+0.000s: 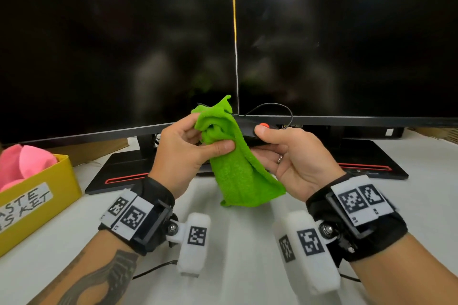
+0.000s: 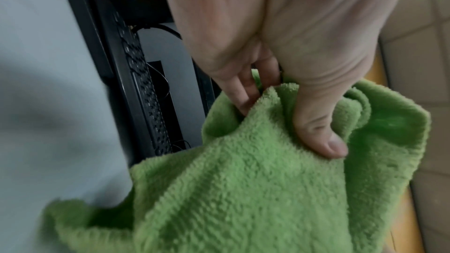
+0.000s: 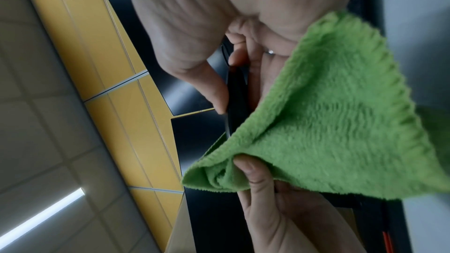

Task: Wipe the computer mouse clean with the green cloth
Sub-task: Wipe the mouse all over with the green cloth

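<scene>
My left hand (image 1: 198,141) holds the bunched green cloth (image 1: 238,168) between thumb and fingers, above the desk in front of the monitors. The cloth (image 2: 255,189) hangs down in loose folds below the thumb. My right hand (image 1: 277,146) grips the black computer mouse (image 1: 250,132), thumb on top and fingers underneath; an orange-red part (image 1: 265,125) shows by the thumb tip. The cloth covers the mouse's left end. In the right wrist view the thin black mouse (image 3: 237,91) sits between thumb and fingers, with the cloth (image 3: 328,132) draped against it. Its cable (image 1: 285,111) loops behind.
Two dark monitors (image 1: 119,52) (image 1: 347,39) stand close behind the hands, their black bases (image 1: 119,171) on the white desk (image 1: 235,267). A yellow waste basket (image 1: 37,195) with pink cloths (image 1: 22,163) sits at the left.
</scene>
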The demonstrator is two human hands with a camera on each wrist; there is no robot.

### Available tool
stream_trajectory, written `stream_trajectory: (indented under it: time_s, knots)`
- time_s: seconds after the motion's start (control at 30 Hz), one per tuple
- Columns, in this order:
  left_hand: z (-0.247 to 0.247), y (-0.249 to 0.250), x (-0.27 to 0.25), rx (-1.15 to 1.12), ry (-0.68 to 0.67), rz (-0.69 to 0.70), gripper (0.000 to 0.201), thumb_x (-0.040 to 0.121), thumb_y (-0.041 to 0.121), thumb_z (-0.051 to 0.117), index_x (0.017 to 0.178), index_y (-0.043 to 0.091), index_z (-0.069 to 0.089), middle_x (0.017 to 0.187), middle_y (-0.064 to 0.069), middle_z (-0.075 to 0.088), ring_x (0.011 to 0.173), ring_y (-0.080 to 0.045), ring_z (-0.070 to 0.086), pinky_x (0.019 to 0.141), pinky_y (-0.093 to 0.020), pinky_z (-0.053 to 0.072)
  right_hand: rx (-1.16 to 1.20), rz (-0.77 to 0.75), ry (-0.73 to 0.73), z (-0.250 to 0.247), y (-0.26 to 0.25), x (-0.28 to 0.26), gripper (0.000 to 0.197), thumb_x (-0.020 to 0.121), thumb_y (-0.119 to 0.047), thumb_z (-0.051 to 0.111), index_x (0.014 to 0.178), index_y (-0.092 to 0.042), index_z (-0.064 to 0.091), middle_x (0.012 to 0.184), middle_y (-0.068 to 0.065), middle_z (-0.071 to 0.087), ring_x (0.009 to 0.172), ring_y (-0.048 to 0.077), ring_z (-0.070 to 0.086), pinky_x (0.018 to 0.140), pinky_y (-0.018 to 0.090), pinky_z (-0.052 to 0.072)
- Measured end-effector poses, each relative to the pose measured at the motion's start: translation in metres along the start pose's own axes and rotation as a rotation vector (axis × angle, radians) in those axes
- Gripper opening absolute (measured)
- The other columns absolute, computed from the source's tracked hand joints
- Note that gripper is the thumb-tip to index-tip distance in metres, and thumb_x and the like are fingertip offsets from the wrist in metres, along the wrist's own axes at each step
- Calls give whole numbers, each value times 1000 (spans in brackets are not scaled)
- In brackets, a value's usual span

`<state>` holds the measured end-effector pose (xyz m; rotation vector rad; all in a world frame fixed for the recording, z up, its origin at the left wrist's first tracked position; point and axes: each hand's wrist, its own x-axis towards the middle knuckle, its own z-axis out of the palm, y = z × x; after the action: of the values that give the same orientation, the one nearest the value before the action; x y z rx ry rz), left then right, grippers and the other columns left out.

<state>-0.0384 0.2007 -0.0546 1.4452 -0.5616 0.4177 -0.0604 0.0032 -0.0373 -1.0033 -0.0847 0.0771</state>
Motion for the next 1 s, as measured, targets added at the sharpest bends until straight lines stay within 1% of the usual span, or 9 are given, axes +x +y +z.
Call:
stream_trajectory:
  time_s: [0.2, 0.27, 0.37, 0.43, 0.53, 0.67, 0.8, 0.9, 1.0]
  knots:
    - [-4, 3, 1, -120, -51, -26, 67, 64, 36, 96, 123, 19, 71, 119, -7, 76, 108, -23, 72, 92, -38, 60, 22, -65, -23, -2, 1, 2, 13, 90, 4, 70, 103, 1, 69, 98, 19, 79, 80, 30, 77, 75, 36, 66]
    - [3, 2, -1, -95, -75, -28, 70, 68, 30, 95, 129, 15, 63, 120, -6, 75, 111, -22, 71, 93, -38, 58, -30, -66, -76, 1, 7, 0, 31, 88, 3, 71, 118, 8, 64, 101, 21, 78, 77, 24, 76, 70, 36, 64]
    - [11, 1, -4, -28, -46, -39, 70, 73, 14, 93, 134, 10, 59, 119, -9, 75, 110, -24, 73, 90, -38, 60, -82, -64, -100, 4, 12, -2, 22, 86, 2, 74, 107, 2, 68, 90, 15, 77, 77, 26, 71, 66, 36, 65]
    - [12, 3, -5, 5, -22, -39, 67, 70, 12, 90, 131, 10, 62, 116, -9, 77, 107, -24, 75, 88, -38, 61, -102, -70, -76, 4, 13, -2, 31, 84, 1, 76, 113, 6, 67, 103, 23, 72, 91, 35, 65, 71, 39, 64]
    - [8, 10, -3, -15, -27, -41, 53, 73, 12, 82, 124, 10, 68, 110, -6, 80, 101, -20, 77, 84, -34, 62, -102, -64, -68, 3, 11, -1, 34, 86, 2, 73, 119, 9, 65, 103, 20, 75, 84, 30, 71, 71, 38, 62]
    - [2, 11, 1, -54, 65, -68, 26, 82, 29, 75, 104, 15, 78, 98, -10, 81, 89, -24, 78, 79, -43, 63, -72, -55, -87, 3, 4, -3, 3, 93, 3, 63, 91, 1, 62, 88, 19, 75, 64, 24, 72, 62, 39, 64]
    - [0, 9, 4, -27, 180, -70, 27, 88, 42, 67, 92, 17, 79, 87, -6, 80, 78, -19, 75, 72, -35, 59, -111, -31, -119, 4, 5, -5, 21, 100, 4, 54, 83, -7, 49, 81, 15, 77, 69, 31, 75, 77, 45, 66]
    - [4, 6, 1, 55, 70, -64, 26, 86, 37, 78, 106, 21, 75, 97, -4, 80, 89, -19, 75, 82, -39, 60, -184, -95, -137, 7, 10, -4, 21, 96, 3, 63, 87, -9, 48, 73, 19, 53, 55, 19, 51, 79, 49, 56]
    - [9, 5, -3, 179, -2, -49, 44, 78, 29, 86, 115, 11, 70, 103, -7, 79, 90, -14, 75, 80, -31, 61, -209, -103, -172, 7, 14, -4, 23, 98, 4, 62, 91, -11, 46, 71, 10, 38, 54, 15, 33, 89, 60, 53]
